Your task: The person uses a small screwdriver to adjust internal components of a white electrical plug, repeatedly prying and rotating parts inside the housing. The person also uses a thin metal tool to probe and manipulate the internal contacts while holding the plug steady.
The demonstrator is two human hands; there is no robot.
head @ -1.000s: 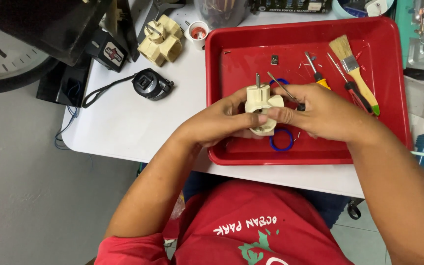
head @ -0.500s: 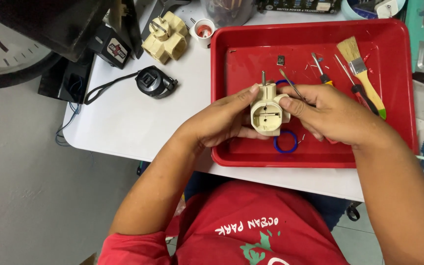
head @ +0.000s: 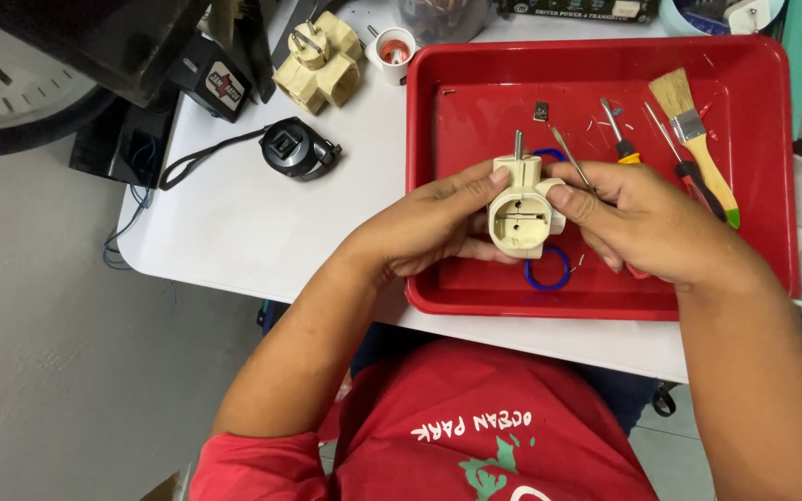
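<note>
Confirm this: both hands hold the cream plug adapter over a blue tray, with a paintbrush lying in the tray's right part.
Wrong colour: the tray is red, not blue, as the head view shows. The rest stands: the left hand and right hand hold the cream adapter over it, and the paintbrush lies in its right part.

Both hands, left (head: 429, 227) and right (head: 647, 227), close together, fingers curled in a grip.

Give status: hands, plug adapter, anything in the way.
Left hand and right hand both grip the cream plastic multi-socket adapter over the red plastic tray. Blue rubber ring lies beneath; nothing blocks.
</note>
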